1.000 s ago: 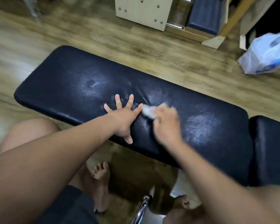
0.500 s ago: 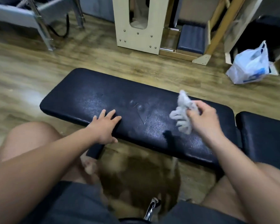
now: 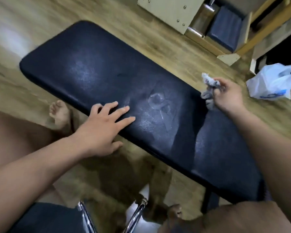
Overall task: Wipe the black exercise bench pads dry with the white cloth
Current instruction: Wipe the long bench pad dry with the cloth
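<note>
A long black bench pad (image 3: 94, 68) lies diagonally across the view, with shiny streaks and a ring-shaped mark near its middle. My left hand (image 3: 106, 125) rests flat on the pad's near edge, fingers spread and straight. My right hand (image 3: 228, 96) is raised over the pad's far edge and grips the crumpled white cloth (image 3: 208, 86), which hangs clear of the surface. My right forearm hides the pad's right end.
Wooden floor surrounds the bench. A white plastic bag (image 3: 274, 81) lies on the floor at the right. Light wooden equipment with a dark cushion (image 3: 225, 26) stands at the top. A chrome frame (image 3: 138, 214) and my bare feet sit below the bench.
My right hand has lifted the cloth off the pad and carried it toward the far right edge. My left hand slid back to the near edge. The camera tilted.
</note>
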